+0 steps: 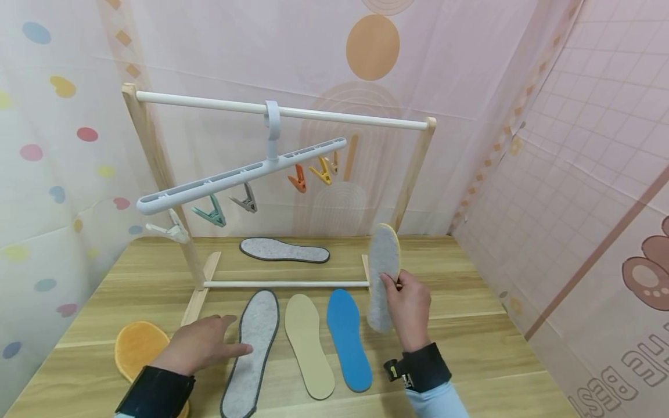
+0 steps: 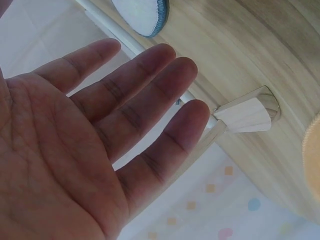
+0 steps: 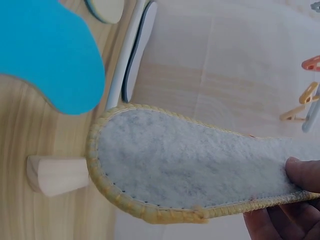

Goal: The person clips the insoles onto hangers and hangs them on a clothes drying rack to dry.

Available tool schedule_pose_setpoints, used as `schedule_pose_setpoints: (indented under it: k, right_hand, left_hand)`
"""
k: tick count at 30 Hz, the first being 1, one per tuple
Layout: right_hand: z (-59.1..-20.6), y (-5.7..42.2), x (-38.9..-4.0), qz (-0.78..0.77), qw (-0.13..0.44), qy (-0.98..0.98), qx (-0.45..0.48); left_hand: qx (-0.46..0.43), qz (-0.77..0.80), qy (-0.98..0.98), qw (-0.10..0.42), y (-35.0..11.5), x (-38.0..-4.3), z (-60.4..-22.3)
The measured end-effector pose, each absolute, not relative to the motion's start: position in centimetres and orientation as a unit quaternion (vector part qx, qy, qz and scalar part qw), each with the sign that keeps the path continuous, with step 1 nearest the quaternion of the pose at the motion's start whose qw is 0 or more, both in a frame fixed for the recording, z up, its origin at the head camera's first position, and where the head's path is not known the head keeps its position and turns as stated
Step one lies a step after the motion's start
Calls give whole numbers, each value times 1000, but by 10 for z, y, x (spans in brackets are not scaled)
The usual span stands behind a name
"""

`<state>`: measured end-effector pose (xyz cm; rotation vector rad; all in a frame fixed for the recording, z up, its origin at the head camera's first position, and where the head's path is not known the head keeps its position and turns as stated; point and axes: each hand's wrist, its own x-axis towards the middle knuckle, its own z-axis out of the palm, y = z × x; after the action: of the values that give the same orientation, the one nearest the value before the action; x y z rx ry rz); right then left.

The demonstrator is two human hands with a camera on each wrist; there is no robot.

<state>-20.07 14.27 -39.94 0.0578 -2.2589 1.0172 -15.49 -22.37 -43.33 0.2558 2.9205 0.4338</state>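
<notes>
My right hand (image 1: 410,305) pinches a grey felt insole with yellow stitched edging (image 1: 384,255) by its side, thumb on the felt face, and holds it up over the right part of the table. In the right wrist view the rounded end of this insole (image 3: 165,160) points away from the fingers. My left hand (image 1: 206,345), fingers spread and holding nothing, hovers over a dark-edged grey insole (image 1: 253,354). Its palm (image 2: 55,165) shows bare in the left wrist view. To the right lie a beige insole (image 1: 309,345) and a blue insole (image 1: 349,339).
A wooden rack with a white top rod (image 1: 209,103) carries a pale hanger (image 1: 240,174) with several clips, including an orange clip (image 1: 298,179) and a green clip (image 1: 213,213). Behind the lower rod (image 1: 287,284) lies another grey insole (image 1: 284,251). An orange fuzzy insole (image 1: 138,348) is at left.
</notes>
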Motion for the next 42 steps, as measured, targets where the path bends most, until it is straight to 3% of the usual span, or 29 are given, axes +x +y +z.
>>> schedule_pose_setpoints:
  k: [31,42]
  right_hand:
    - [-397,104,-189,412,298,-857,79]
    - [-396,94,-186,408,297,-857,104]
  left_hand:
    - [69,223,964,124,-240,-161,-419]
    - [76,258,957,111,-247,-160,-408]
